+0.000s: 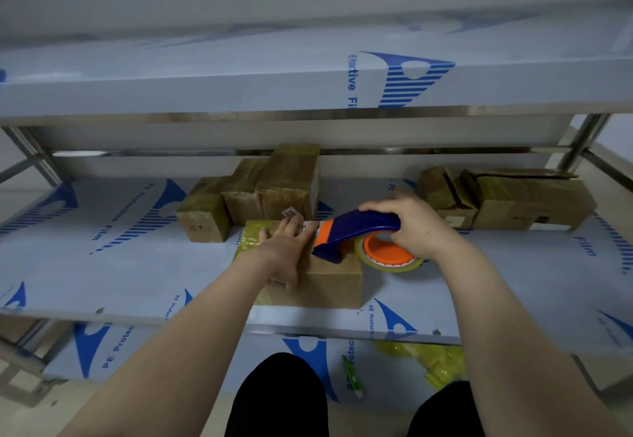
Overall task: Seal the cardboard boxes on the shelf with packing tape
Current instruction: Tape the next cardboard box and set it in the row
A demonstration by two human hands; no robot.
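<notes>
left hand (286, 248) on box (329, 279), right hand (416, 222) gripping dispenser (356, 231)

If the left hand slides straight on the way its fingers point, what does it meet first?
Left hand would likely meet the tall taped box just behind; depth unclear.

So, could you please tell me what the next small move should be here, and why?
Probably pull the tape dispenser rightward across the box top with the right hand. Its front rests on the box beside the left hand, which presses flat on the top, so the box looks steadied for a pull.
</notes>
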